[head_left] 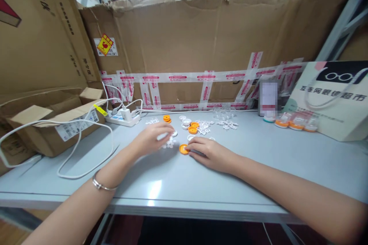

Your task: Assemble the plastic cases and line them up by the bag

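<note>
On the grey table, my right hand [211, 152] rests with its fingers closed on the rim of an orange round cap [183, 151]. A small white bit shows in the middle of that cap. My left hand [152, 138] hovers over a little pile of small white plastic pieces [169, 144], its fingers curved and somewhat apart. A white round piece [174, 133] lies by its fingertips, and I cannot make out whether they touch it. Behind the hands are more orange caps [193, 130], white rings [186, 121] and a heap of white openwork pieces [203, 127].
Orange caps are stacked [166, 118] farther back. Clear-topped round containers [296, 122] stand at right before a paper bag [330, 99]. A power strip [123, 119] with a looping white cable and an open carton [51, 122] occupy the left. Cardboard [178, 38] walls the back.
</note>
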Demonstrator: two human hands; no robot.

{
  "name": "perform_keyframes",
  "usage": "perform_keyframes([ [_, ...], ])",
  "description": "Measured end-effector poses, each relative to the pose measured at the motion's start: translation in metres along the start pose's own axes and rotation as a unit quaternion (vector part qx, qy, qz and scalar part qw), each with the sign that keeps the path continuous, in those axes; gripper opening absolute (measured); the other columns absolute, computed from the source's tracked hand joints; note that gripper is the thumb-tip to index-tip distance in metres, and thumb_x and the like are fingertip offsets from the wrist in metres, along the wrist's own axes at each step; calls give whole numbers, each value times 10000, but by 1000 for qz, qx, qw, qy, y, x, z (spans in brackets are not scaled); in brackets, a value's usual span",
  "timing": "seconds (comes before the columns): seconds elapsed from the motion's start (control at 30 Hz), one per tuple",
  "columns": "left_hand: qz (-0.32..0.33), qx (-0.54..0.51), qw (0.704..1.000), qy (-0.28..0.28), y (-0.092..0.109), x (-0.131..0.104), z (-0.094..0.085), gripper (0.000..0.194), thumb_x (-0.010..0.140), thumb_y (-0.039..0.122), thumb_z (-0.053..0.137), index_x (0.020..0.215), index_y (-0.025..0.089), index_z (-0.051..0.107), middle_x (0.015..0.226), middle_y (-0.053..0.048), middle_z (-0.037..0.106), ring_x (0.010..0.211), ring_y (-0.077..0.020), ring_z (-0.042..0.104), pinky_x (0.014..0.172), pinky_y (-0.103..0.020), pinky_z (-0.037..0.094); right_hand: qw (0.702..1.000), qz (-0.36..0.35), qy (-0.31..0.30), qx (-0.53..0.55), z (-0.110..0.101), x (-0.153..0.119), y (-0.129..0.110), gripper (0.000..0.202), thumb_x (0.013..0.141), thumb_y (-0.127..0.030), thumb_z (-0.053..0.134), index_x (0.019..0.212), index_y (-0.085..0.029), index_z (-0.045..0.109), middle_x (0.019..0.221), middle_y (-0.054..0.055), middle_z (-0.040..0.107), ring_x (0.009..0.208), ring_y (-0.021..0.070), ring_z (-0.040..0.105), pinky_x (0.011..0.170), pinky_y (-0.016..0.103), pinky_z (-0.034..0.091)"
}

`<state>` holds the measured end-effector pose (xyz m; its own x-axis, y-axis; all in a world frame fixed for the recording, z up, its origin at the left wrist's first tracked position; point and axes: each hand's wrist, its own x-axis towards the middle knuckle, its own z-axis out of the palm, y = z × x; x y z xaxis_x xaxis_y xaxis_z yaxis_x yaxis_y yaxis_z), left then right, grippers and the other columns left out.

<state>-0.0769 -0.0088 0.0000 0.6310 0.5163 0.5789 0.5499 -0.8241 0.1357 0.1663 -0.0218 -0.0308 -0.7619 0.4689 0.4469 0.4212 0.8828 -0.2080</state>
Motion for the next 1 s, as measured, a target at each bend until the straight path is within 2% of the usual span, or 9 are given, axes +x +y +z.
perform_keyframes([
  [0.07, -65, 34, 996, 51, -19, -2, -15, 225, 856, 225, 442, 899, 154, 651, 907, -81, 653, 827, -176, 600, 766, -289, 467, 1000, 4, 3, 8, 0, 0, 0, 218, 878, -178, 440, 1034, -179, 592, 968, 86, 605, 900, 175, 572, 797, 308, 474],
  [0.1, -110, 59, 991, 48, -28, -3, -21, 231, 851, 246, 443, 883, 158, 654, 868, -76, 651, 785, -178, 594, 721, -287, 467, 1000, 6, 4, 12, 0, 0, -1, 216, 873, -174, 444, 1032, -179, 591, 971, 85, 607, 901, 175, 573, 798, 307, 473],
  [0.17, -191, 77, 978, -12, -41, -6, -28, 234, 821, 289, 466, 815, 158, 660, 833, -74, 645, 750, -190, 585, 668, -283, 462, 1000, 12, 8, 18, 0, 0, -2, 211, 864, -167, 452, 1027, -185, 585, 974, 83, 612, 902, 177, 574, 793, 311, 473],
  [0.2, -210, 65, 974, -52, -44, -8, -29, 225, 802, 293, 483, 783, 156, 661, 810, -71, 649, 740, -192, 584, 665, -282, 460, 1000, 16, 8, 21, -1, 1, -3, 208, 861, -167, 455, 1026, -188, 581, 972, 81, 616, 901, 179, 574, 789, 314, 472],
  [0.37, -212, -22, 962, -173, -36, -11, -21, 210, 735, 349, 579, 756, 156, 658, 740, -38, 674, 686, -165, 607, 615, -229, 466, 998, 39, 6, 47, -4, 2, -8, 202, 858, -197, 471, 1040, -198, 559, 983, 71, 634, 903, 180, 582, 793, 318, 467],
  [0.5, -223, -74, 945, -226, -30, -12, -18, 270, 721, 397, 610, 845, 159, 634, 819, -45, 670, 739, -172, 607, 632, -232, 465, 997, 48, 12, 59, -2, 2, -8, 274, 848, -216, 488, 1119, -196, 525, 1044, 78, 631, 956, 189, 582, 833, 329, 462],
  [0.67, -186, -67, 958, -209, -29, -11, -15, 196, 776, 297, 558, 904, 168, 634, 866, -44, 668, 781, -168, 600, 703, -250, 462, 997, 44, -5, 65, 2, 2, -5, 330, 846, -236, 493, 1172, -188, 497, 1084, 80, 623, 983, 186, 576, 860, 332, 454],
  [0.8, -171, -80, 963, -192, -26, -7, -10, 153, 790, 260, 548, 860, 161, 642, 809, -32, 671, 744, -152, 598, 686, -231, 457, 997, 46, -6, 68, 3, 2, -5, 331, 844, -229, 489, 1172, -187, 500, 1083, 81, 624, 983, 183, 577, 862, 331, 455],
  [1.0, -168, -48, 968, -182, -28, -7, 2, 147, 782, 256, 556, 832, 157, 653, 776, -29, 675, 713, -148, 600, 653, -221, 454, 997, 44, 8, 68, 4, 3, -5, 320, 841, -200, 482, 1159, -186, 508, 1061, 77, 632, 962, 177, 585, 842, 325, 466],
])
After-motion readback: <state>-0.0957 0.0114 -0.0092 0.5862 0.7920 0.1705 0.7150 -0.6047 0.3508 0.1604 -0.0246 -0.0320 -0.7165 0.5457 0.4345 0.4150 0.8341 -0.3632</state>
